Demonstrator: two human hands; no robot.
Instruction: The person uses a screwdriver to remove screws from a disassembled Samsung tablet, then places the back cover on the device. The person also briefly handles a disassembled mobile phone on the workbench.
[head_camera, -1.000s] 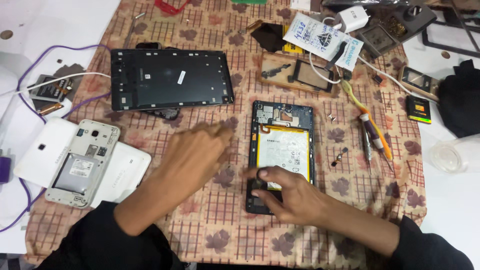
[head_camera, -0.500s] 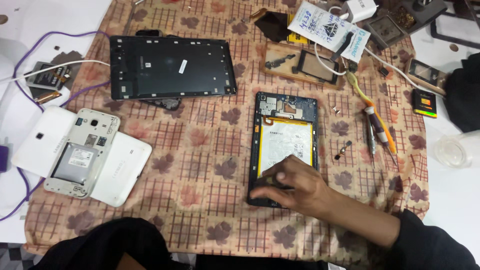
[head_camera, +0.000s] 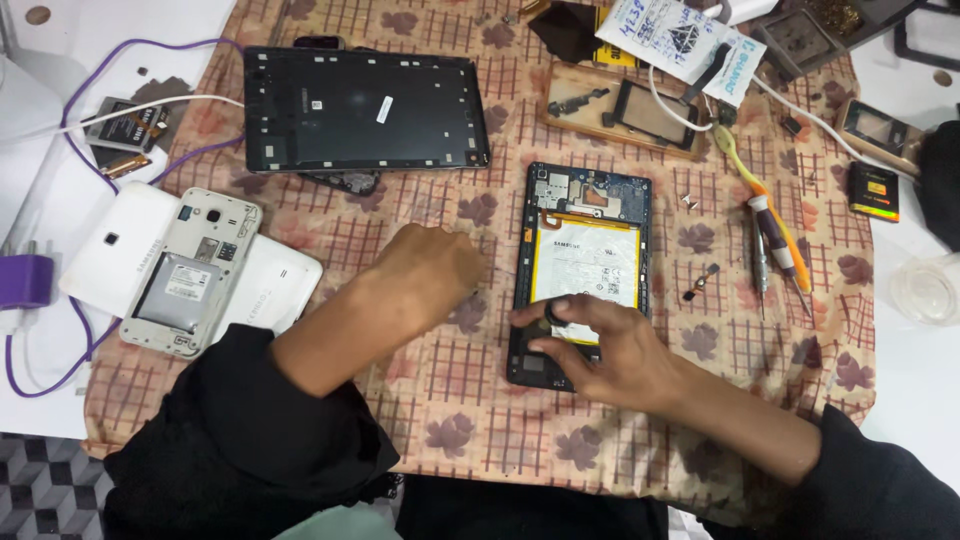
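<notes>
An opened tablet (head_camera: 588, 200) lies on a patterned cloth (head_camera: 450, 400), its white battery (head_camera: 586, 262) exposed. My right hand (head_camera: 605, 350) rests on the tablet's lower end, thumb and forefinger pinched at the battery's bottom edge; what is between them is too small to tell. My left hand (head_camera: 432, 272) lies on the cloth just left of the tablet, fingers curled under, nothing visible in it. The tablet's black back cover (head_camera: 365, 110) lies apart at the upper left.
A white phone with its back off (head_camera: 185, 275) lies at the left beside a purple charger (head_camera: 25, 280) and cable. Screwdrivers (head_camera: 768, 240) and loose screws (head_camera: 690, 202) lie right of the tablet. A wooden tray of parts (head_camera: 640, 112) sits behind it, a clear cup (head_camera: 925, 290) at the right edge.
My left hand, out of view half a second ago, is back on the cloth left of the tablet. My right hand stays on the tablet's lower end.
</notes>
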